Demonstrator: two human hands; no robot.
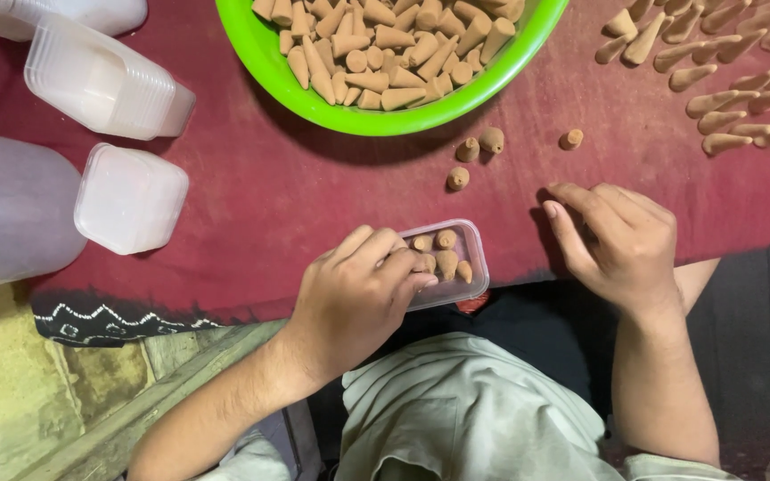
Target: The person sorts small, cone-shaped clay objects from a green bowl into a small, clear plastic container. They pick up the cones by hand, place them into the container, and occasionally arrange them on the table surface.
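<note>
The left hand [354, 298] holds a small clear plastic box [452, 263] at the near edge of the worktop [269, 191], its fingers closed around the box's left end and partly over its opening. The box contains a handful of tan incense cones [446, 261], some upright, and part of its floor shows bare, so by judgement filling is begun but not complete. The right hand [621, 245] rests on the red cloth well to the right of the box, fingers curled loosely; whether they grip a cone cannot be told. Beyond the fingers, three loose cones [479, 147] and a fourth [571, 138] lie just short of a green bowl [367, 116] heaped with cones. Further cones [741, 80] lie spread beyond the right hand. To the far left of the fingers, a stack of empty clear boxes [104, 80] and a single upturned one [131, 198] remain unfilled.
</note>
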